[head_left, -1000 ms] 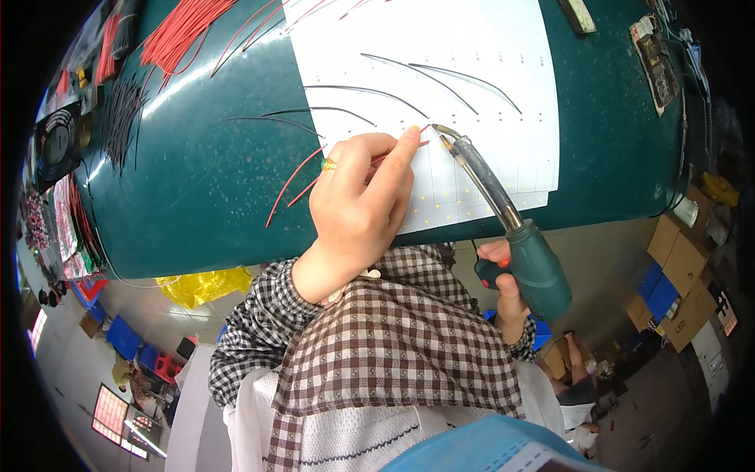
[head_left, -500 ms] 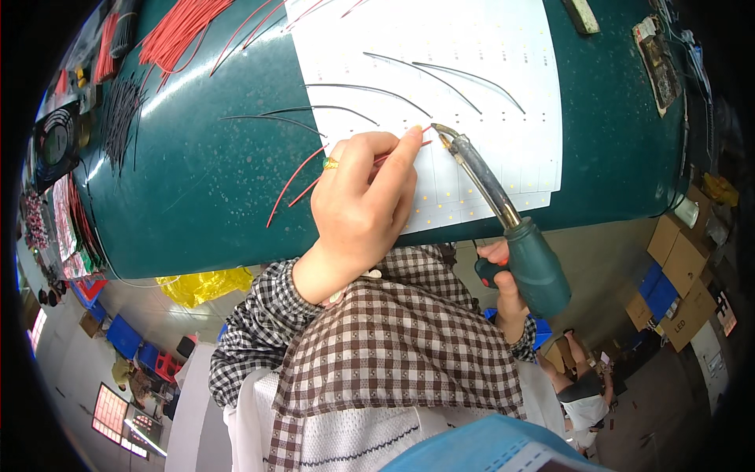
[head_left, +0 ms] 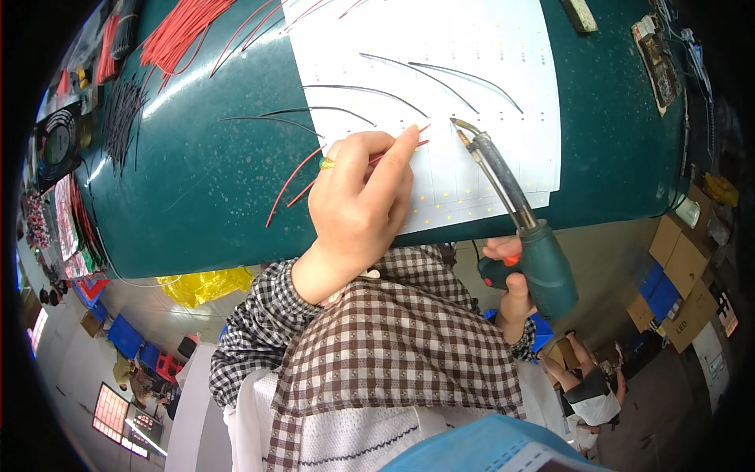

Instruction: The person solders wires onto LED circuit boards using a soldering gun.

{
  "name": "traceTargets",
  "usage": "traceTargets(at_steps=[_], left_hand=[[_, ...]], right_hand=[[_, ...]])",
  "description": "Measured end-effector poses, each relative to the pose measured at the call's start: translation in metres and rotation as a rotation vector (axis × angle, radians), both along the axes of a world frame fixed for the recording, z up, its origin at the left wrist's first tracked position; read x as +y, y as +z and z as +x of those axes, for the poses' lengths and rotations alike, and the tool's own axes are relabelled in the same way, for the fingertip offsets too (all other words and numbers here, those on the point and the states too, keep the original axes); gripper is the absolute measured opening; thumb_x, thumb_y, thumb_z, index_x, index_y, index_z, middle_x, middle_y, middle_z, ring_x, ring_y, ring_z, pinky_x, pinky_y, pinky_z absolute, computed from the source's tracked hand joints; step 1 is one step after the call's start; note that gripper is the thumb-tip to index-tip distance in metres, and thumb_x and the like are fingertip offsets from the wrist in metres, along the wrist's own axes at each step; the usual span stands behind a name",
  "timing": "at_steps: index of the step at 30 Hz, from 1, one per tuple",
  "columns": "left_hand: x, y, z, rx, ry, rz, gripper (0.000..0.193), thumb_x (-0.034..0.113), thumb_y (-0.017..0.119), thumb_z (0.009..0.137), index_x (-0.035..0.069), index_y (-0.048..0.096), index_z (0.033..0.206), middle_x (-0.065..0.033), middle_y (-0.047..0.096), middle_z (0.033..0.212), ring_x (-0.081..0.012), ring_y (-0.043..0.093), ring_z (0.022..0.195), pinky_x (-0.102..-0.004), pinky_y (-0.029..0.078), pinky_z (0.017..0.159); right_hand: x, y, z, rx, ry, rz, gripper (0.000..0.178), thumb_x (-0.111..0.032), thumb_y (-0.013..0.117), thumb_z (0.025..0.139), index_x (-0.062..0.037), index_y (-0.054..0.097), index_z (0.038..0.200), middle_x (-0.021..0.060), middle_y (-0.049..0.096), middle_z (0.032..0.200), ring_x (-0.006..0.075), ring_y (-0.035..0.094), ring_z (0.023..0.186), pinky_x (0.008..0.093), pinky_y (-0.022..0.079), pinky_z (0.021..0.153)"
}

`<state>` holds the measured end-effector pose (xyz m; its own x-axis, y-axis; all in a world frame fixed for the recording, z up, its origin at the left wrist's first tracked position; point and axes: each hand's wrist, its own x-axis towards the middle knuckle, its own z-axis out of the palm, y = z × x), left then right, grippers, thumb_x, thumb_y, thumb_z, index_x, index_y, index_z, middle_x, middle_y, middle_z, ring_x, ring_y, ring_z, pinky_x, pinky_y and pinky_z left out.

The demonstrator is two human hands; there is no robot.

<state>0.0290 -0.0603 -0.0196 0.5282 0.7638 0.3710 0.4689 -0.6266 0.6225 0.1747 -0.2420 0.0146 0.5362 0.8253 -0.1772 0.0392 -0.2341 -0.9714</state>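
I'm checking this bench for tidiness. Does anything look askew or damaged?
The narrow block at the right of the green table looks blackened and grimy; whether it's damaged, I can't tell. The white sheets don't line up at their lower-right edge.

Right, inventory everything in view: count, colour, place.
Table: one, green, top half
Sheets: at least two, white, on table
Black wires: five, black, around sheets' middle and left
Red wires: at least two, red, in left hand
Red wire pile: one, red, upper left
Black wire pile: one, black, left
Soldering iron: one, green handle, right of centre
Bag: one, yellow, below table
Cardboard boxes: several, brown, far right
Other people: at least two, mixed clothing, lower sides
Checked garment: one, brown and white, below centre
Left hand: one, bare, centre
Right hand: one, bare, on iron
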Motion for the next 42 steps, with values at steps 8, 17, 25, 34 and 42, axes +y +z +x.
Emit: traceTargets(at_steps=[8, 17, 25, 34, 42], left_hand=[[-0.002, 0.014, 0.016, 0.010, -0.042, -0.065, 0.044, -0.008, 0.062, 0.063, 0.001, 0.068, 0.106, -0.0076, 0.057, 0.087, -0.0213, 0.054, 0.076, -0.0308, 0.048, 0.062], [-0.002, 0.000, 0.027, -0.092, -0.032, 0.010, 0.031, -0.006, 0.065, 0.067, 0.002, 0.069, 0.097, -0.0047, 0.057, 0.081, -0.0167, 0.054, 0.064, -0.0272, 0.045, 0.053], [-0.001, -0.002, 0.027, -0.056, -0.002, 0.028, 0.029, -0.004, 0.067, 0.066, 0.004, 0.069, 0.094, -0.0039, 0.057, 0.079, -0.0159, 0.054, 0.063, -0.0268, 0.045, 0.052], [-0.003, -0.003, 0.027, -0.043, 0.002, 0.025, 0.030, -0.004, 0.068, 0.066, 0.005, 0.069, 0.094, -0.0036, 0.057, 0.079, -0.0159, 0.054, 0.063, -0.0267, 0.044, 0.052], [-0.001, -0.005, 0.026, -0.046, 0.006, 0.020, 0.030, -0.003, 0.068, 0.066, 0.004, 0.069, 0.095, -0.0040, 0.057, 0.080, -0.0161, 0.054, 0.063, -0.0268, 0.044, 0.051]], right_hand=[[0.003, 0.003, 0.001, -0.008, -0.147, -0.023, 0.066, -0.047, 0.064, 0.086, 0.0128, 0.055, 0.113, 0.0230, 0.064, 0.097, 0.0256, 0.066, 0.078, 0.0325, 0.057, 0.068], [-0.009, 0.002, -0.001, 0.019, -0.110, -0.023, 0.061, -0.045, 0.065, 0.086, 0.0114, 0.056, 0.107, 0.0226, 0.064, 0.097, 0.0249, 0.065, 0.082, 0.0326, 0.057, 0.071], [-0.015, -0.009, 0.005, 0.029, -0.042, 0.032, 0.047, -0.030, 0.072, 0.083, 0.0097, 0.057, 0.105, 0.0182, 0.065, 0.093, 0.0254, 0.065, 0.085, 0.0369, 0.055, 0.078], [-0.013, -0.012, 0.002, -0.010, -0.022, 0.042, 0.045, -0.033, 0.065, 0.087, 0.0101, 0.057, 0.099, 0.0173, 0.061, 0.086, 0.0275, 0.063, 0.080, 0.0390, 0.056, 0.072], [-0.010, -0.013, -0.001, 0.017, -0.052, 0.041, 0.044, -0.031, 0.065, 0.087, 0.0103, 0.057, 0.098, 0.0168, 0.060, 0.086, 0.0276, 0.063, 0.080, 0.0402, 0.056, 0.073]])
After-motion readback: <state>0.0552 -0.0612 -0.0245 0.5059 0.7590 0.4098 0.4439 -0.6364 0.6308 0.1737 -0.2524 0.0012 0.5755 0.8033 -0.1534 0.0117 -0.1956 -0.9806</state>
